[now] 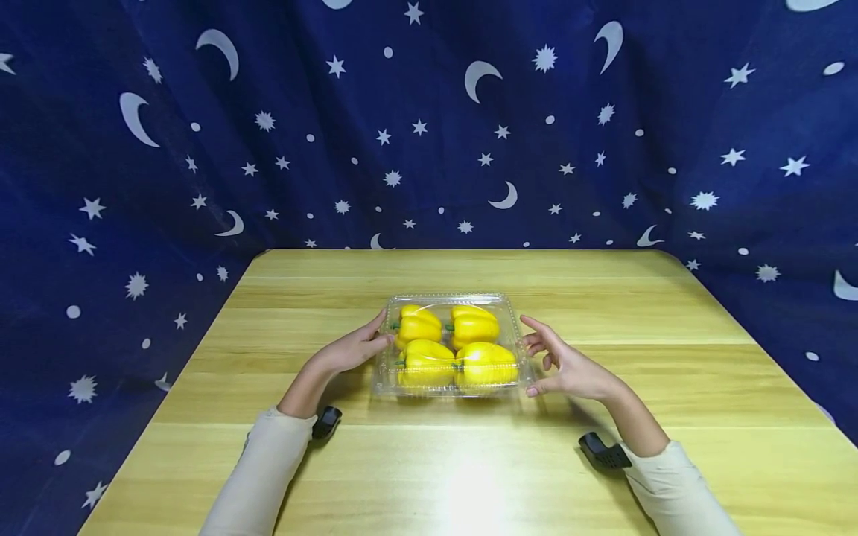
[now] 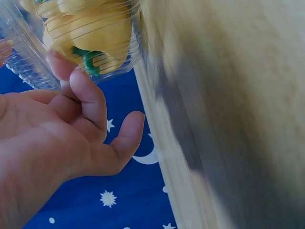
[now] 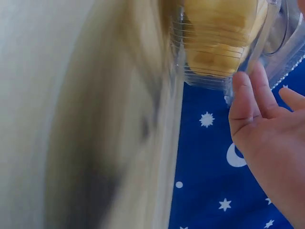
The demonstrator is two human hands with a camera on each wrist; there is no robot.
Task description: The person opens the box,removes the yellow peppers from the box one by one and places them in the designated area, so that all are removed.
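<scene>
A clear plastic clamshell box (image 1: 442,298) lies near the middle of the table with its lid down. Several yellow bell peppers (image 1: 485,365) with green stems show through it, in two rows. My left hand (image 1: 348,351) is at the box's left side, thumb toward the front, fingertips touching the edge. In the left wrist view its fingers (image 2: 90,100) are loosely bent beside the plastic wall. On the other side is my right hand (image 1: 570,368), fingers spread and slightly bent, its thumb by the front right corner. The right wrist view shows fingertips (image 3: 240,81) against the box's edge.
The light wooden table (image 1: 281,298) runs back to a dark blue curtain (image 1: 429,164) printed with white moons and stars. Black wrist cameras sit by the left sleeve (image 1: 258,469) and the right sleeve (image 1: 677,484).
</scene>
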